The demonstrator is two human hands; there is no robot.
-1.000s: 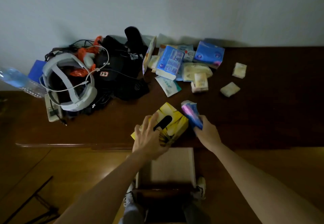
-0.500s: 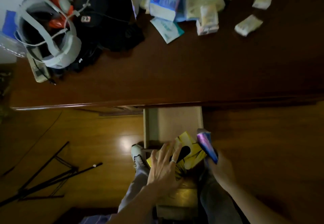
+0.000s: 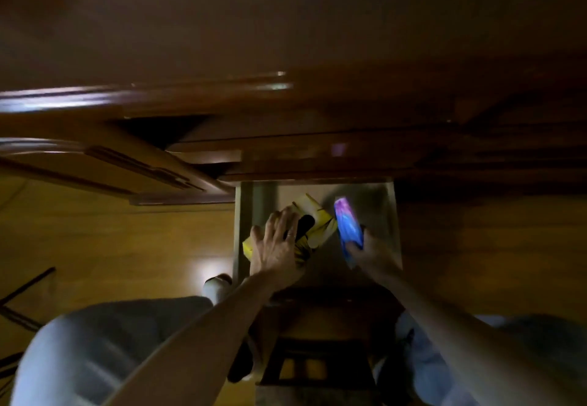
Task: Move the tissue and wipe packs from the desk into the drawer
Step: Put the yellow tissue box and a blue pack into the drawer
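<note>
Tissue box [image 3: 313,226], yellow with a dark oval slot on top, is sitting tilted inside the open drawer [image 3: 392,215], toward its left wall, not yet lying flat. Judging by the look of it, thin card: light, fairly stiff at the edges, likely to dent if squeezed over the slot. Best taken across the top or by the two long sides, clear of the opening.

Wipe pack [image 3: 348,227], blue and purple film, is standing on edge just right of the box, also within the drawer's walls. Probably soft, light and a bit slick; a pinch around its lower end should hold it, though the film could slide.

Left hand [image 3: 276,245] is lying palm down over the box's near half, fingers spread and draped over the top, a ring showing on one finger; it is gripping or pressing the box, which of the two I cannot tell through the blur. Right hand [image 3: 368,248] is wrapping the pack's lower end, holding it upright. Both forearms are reaching forward and down from the seated person's knees, under the desk edge [image 3: 190,94].
</note>
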